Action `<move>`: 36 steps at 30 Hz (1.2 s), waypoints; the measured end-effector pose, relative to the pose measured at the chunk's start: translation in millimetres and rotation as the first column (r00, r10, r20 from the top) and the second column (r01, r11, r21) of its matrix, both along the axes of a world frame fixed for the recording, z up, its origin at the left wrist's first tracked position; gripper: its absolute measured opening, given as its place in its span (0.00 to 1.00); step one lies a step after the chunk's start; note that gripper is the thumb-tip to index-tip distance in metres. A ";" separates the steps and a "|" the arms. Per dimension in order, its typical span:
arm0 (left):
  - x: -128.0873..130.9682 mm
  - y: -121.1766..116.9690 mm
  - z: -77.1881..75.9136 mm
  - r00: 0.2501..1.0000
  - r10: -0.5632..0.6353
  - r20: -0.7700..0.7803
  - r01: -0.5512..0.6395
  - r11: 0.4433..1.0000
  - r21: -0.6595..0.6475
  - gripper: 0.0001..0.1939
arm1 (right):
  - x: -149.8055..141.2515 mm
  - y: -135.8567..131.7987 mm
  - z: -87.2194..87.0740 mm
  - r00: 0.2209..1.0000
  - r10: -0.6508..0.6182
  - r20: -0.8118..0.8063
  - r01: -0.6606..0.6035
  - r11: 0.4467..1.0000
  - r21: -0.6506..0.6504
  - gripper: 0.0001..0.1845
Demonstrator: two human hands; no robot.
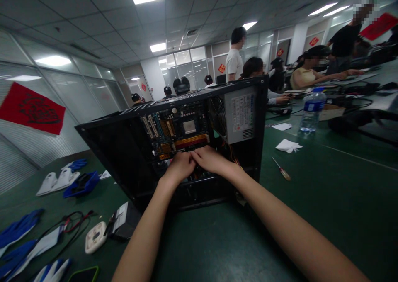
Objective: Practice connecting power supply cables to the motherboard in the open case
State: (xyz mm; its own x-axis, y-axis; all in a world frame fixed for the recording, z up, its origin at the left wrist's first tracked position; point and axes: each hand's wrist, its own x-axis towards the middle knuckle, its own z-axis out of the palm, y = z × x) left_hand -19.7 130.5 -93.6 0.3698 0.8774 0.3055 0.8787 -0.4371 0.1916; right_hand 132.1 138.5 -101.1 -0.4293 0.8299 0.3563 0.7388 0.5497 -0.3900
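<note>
A black computer case stands tilted on the table with its side open toward me. Inside it are a motherboard with a bare metal-topped processor, orange and red memory slots, and a silver power supply at the upper right. Both my hands reach into the case just below the memory slots. My left hand has its fingers curled, and my right hand meets it with bent fingers. Whatever their fingertips grip is hidden behind the knuckles. Thin coloured wires hang beside my right wrist.
A screwdriver, a crumpled tissue and a water bottle are to the right. On the left lie blue-and-white gloves, a blue tray, cables, a dark box and a phone. Several people work beyond.
</note>
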 end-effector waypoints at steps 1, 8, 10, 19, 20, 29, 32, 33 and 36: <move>-0.7 0.5 0.0 1.000 -0.011 0.004 0.011 1.000 0.003 0.16 | 0.1 -0.3 0.7 1.000 0.004 -0.003 -0.004 1.000 0.005 0.24; -5.0 4.7 -2.7 0.992 -0.049 0.120 0.052 0.998 -0.029 0.14 | 0.1 -2.8 2.6 0.998 0.032 -0.045 -0.031 0.999 0.014 0.23; -4.7 5.6 -3.5 0.988 -0.023 0.152 0.032 0.998 -0.055 0.14 | 0.1 -2.2 1.5 0.998 0.036 -0.051 -0.035 0.999 0.015 0.23; -0.9 -0.8 -3.4 0.985 -0.071 0.159 0.085 0.993 -0.085 0.09 | -0.4 7.9 -8.4 0.987 -0.158 -0.023 0.156 0.985 -0.076 0.19; -1.0 -1.2 -3.3 0.984 -0.079 0.160 0.095 0.991 -0.091 0.08 | -0.2 8.4 -9.0 0.985 -0.168 -0.031 0.164 0.982 -0.089 0.17; -2.1 4.5 -5.5 0.996 -0.025 0.082 0.027 0.999 -0.019 0.09 | 2.9 6.7 -10.8 0.994 -0.104 -0.038 0.103 0.994 -0.042 0.11; -2.6 7.4 -5.7 0.995 0.079 0.067 -0.077 0.996 -0.039 0.11 | 3.6 4.9 -10.3 0.996 -0.081 -0.037 0.081 0.997 -0.019 0.12; -2.8 7.8 -5.6 0.992 0.106 0.069 -0.103 0.994 -0.046 0.12 | 3.5 4.3 -9.9 0.996 -0.082 -0.035 0.081 0.997 -0.015 0.12; -2.6 6.9 -4.8 0.991 0.110 0.077 -0.106 0.993 -0.051 0.13 | 2.8 3.4 -8.2 0.994 -0.102 -0.030 0.102 0.995 -0.006 0.12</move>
State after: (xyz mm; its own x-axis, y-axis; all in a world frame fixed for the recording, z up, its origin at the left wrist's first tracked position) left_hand -22.3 137.4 -98.3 0.2483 0.9250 0.2877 0.9013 -0.3294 0.2812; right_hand 134.9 141.9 -109.2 -0.3314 0.8704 0.3642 0.7786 0.4703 -0.4155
